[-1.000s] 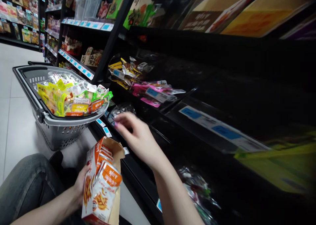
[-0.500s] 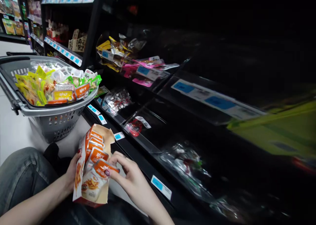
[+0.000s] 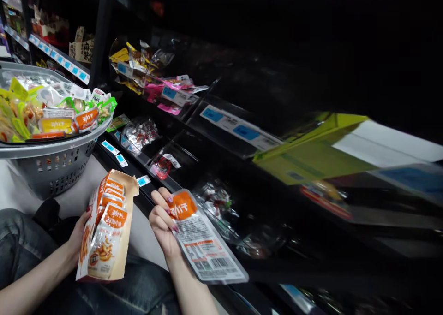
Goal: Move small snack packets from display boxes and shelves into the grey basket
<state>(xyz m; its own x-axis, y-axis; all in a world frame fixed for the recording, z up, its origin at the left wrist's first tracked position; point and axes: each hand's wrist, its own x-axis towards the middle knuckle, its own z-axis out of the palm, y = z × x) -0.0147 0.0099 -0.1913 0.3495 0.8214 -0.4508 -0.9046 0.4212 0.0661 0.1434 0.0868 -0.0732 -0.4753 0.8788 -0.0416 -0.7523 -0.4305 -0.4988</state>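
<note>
My left hand [image 3: 80, 234] grips the left side of an open cardboard box [image 3: 128, 241], tilted above my lap. Several orange and white snack packets [image 3: 105, 241] stand inside it, the front one showing its printed food picture. To the right of the box, my right hand [image 3: 164, 222] is closed on the orange end of a single snack packet [image 3: 211, 248]. That packet's printed back, with a barcode, faces me. Part of my left hand's fingers is hidden behind the box.
A grey shopping basket [image 3: 69, 144] full of snack packets stands at the left. Dark shelving runs along the right, with clear bins holding silvery packets [image 3: 140, 133] and pink packets [image 3: 173, 91]. A yellow-green box [image 3: 294, 158] juts out at the right.
My right hand has drawn one packet out of the box and moved it right, its back now turned up. The view has swung right, so the basket and shelves sit further left.
</note>
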